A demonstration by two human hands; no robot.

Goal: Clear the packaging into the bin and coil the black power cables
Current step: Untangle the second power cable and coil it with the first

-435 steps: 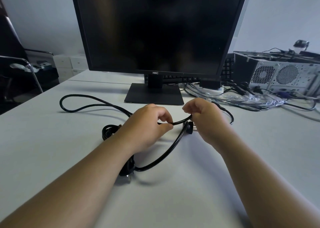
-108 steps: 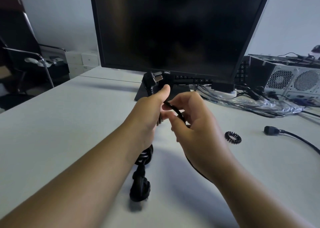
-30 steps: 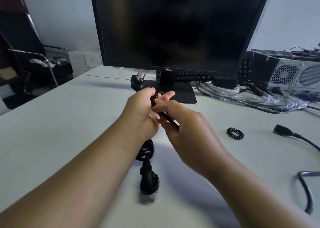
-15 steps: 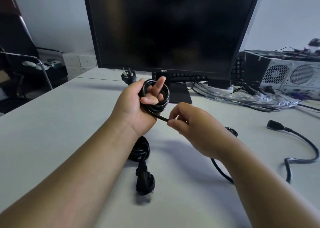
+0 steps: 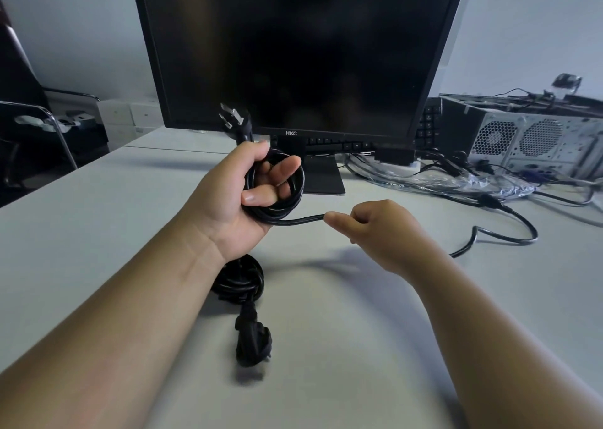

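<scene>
My left hand [image 5: 235,200] grips a small coil of black power cable [image 5: 293,196] wound round its fingers, the three-pin plug [image 5: 235,121] sticking up above the thumb. My right hand [image 5: 378,229] pinches the same cable just right of the coil. The cable's loose tail [image 5: 509,236] snakes across the table to the right. Below my left wrist a second black cable [image 5: 241,281] lies coiled on the white table [image 5: 98,232], its plug [image 5: 253,340] pointing toward me. Clear plastic packaging [image 5: 483,183] lies crumpled at the back right among wires.
A black HKC monitor [image 5: 293,53] stands straight ahead on its base. A keyboard [image 5: 427,125] leans behind it. An open computer case [image 5: 528,138] sits at the far right with cables trailing. A chair [image 5: 32,118] stands at the left beyond the table edge.
My right hand has slid right along the cable, drawing the strand out taut from the coil. More of the loose tail has been pulled closer.
</scene>
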